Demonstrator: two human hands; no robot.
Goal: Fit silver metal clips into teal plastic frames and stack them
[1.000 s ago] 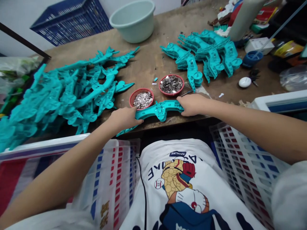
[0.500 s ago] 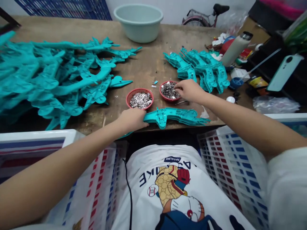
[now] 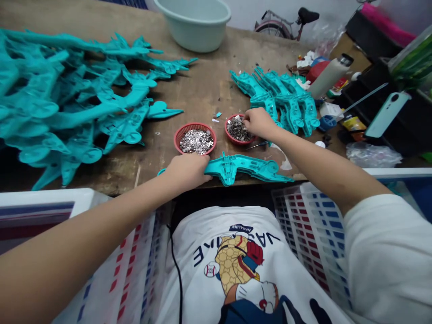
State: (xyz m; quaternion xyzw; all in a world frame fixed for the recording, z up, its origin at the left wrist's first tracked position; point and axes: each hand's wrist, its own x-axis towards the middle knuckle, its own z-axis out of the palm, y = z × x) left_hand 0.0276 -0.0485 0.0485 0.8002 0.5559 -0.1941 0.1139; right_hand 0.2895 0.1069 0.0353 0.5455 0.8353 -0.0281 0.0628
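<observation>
A long teal plastic part (image 3: 248, 166) lies along the near edge of the wooden table (image 3: 202, 94). My left hand (image 3: 187, 171) is closed over its left end and presses it down. My right hand (image 3: 258, 123) reaches into the right red basket (image 3: 232, 135) of small metal pieces, its fingers pinched together among them; what they hold is too small to make out. A second red basket (image 3: 195, 138), also filled with metal pieces, stands just left of it, right above my left hand.
A big heap of teal parts (image 3: 67, 108) covers the table's left. A smaller stack of teal parts (image 3: 286, 99) sits behind my right hand. A pale green basin (image 3: 194, 22) stands at the back. Clutter, a bottle (image 3: 327, 74) and a phone (image 3: 384, 114) crowd the right. White crates (image 3: 313, 225) flank my lap.
My right hand left the teal part's right end and moved up into the right red basket. The left hand stayed on the part. The view shifted right and down.
</observation>
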